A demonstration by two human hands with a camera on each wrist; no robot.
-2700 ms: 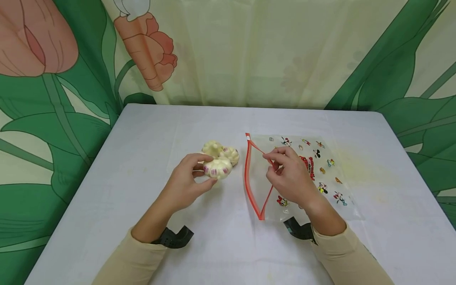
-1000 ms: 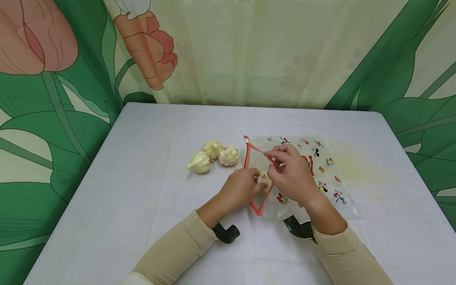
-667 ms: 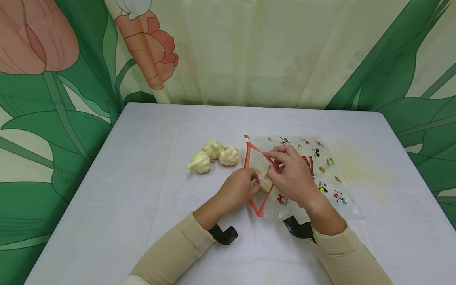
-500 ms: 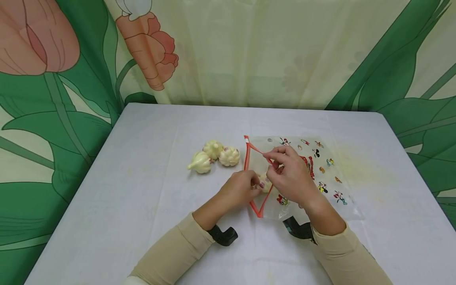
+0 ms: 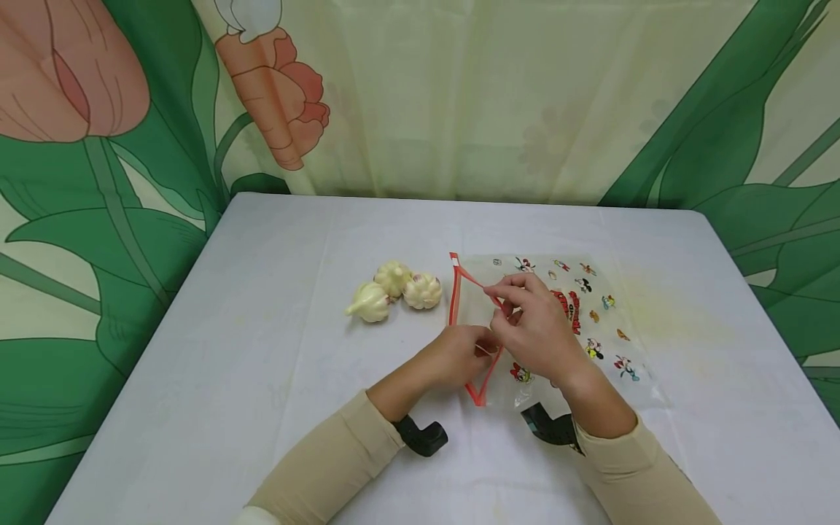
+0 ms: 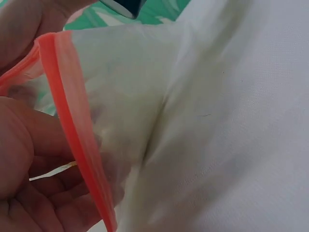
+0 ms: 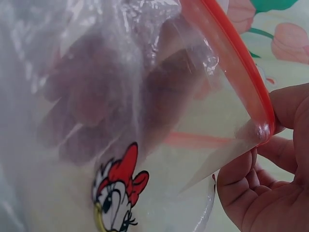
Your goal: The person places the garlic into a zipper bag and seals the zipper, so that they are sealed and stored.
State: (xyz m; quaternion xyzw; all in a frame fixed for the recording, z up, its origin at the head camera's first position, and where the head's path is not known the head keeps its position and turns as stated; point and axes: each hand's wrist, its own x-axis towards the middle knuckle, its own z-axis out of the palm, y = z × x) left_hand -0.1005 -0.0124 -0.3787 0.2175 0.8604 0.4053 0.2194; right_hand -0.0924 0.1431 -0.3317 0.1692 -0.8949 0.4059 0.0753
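Observation:
My left hand [image 5: 459, 356] reaches into the mouth of a clear zip bag [image 5: 472, 299] with a red zip edge and cartoon prints. In the right wrist view its bent fingers [image 7: 72, 116] show dimly through the plastic; whether they hold a garlic bulb I cannot tell. In the left wrist view the left hand [image 6: 38, 159] spans the red zip edge [image 6: 72, 125], its fingertips behind the film. My right hand [image 5: 538, 328] pinches the upper lip of the bag mouth between thumb and fingers, lifting it. The right wrist view shows that pinch by the right hand [image 7: 275, 159] closely.
Left of the bag, three garlic bulbs lie close together: a pale one with a long stem [image 5: 370, 302], a rear one [image 5: 392, 278] and a right one [image 5: 423, 291]. A white cloth covers the table [image 5: 275, 408]. Behind it hangs a printed curtain [image 5: 459, 95].
My left hand first gripped a garlic bulb beside the others, then carried it right into the bag mouth. That bulb has since gone from sight. The right hand's pinch stays nearly still.

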